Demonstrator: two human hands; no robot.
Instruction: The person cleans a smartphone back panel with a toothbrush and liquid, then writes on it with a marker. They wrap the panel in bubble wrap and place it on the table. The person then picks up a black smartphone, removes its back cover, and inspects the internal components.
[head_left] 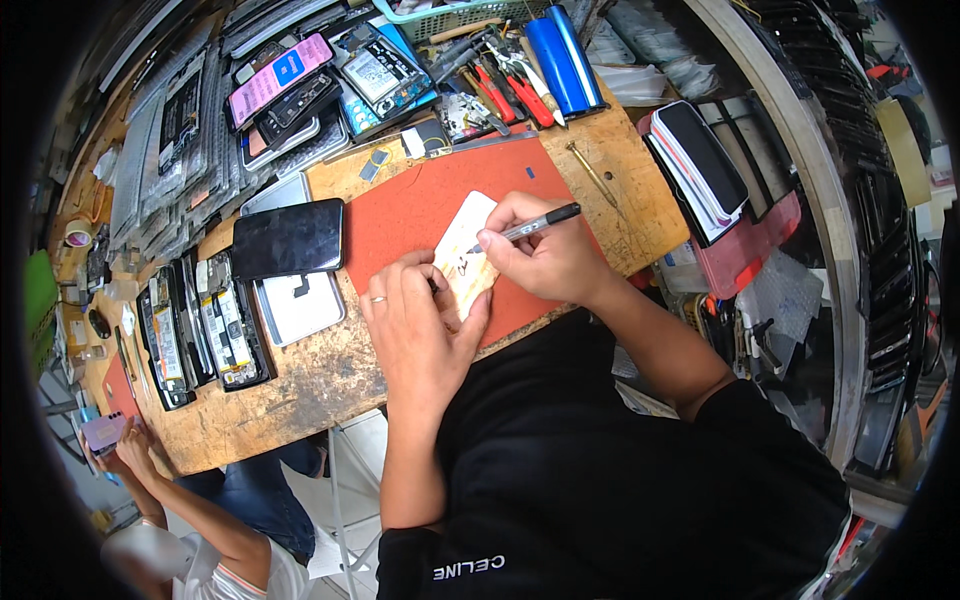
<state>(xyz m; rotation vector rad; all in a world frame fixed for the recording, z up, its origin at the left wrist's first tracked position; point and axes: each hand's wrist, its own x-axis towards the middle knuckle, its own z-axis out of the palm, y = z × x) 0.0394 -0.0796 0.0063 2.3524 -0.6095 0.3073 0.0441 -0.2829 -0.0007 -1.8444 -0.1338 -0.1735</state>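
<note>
My right hand (555, 260) grips a grey marker pen (541, 220) with a black end, its tip down at a pale, phone-shaped panel (468, 218). Dark marks and yellowish patches show on the panel's face. Curled around the panel's lower part is my left hand (415, 325), thumb on the right edge and fingers at the left; a ring is on one finger. The panel is tilted over a red work mat (400, 215), and its lower end is partly hidden by my left hand.
Left of the mat lie a black-screened phone (290, 238) and opened phones (228, 320). Pliers (520, 90) and a blue roll (562, 65) stand at the back. A screwdriver (594, 176) lies right; stacked phones (700, 165) sit beyond. Another person's hand (135, 450) holds a purple phone, lower left.
</note>
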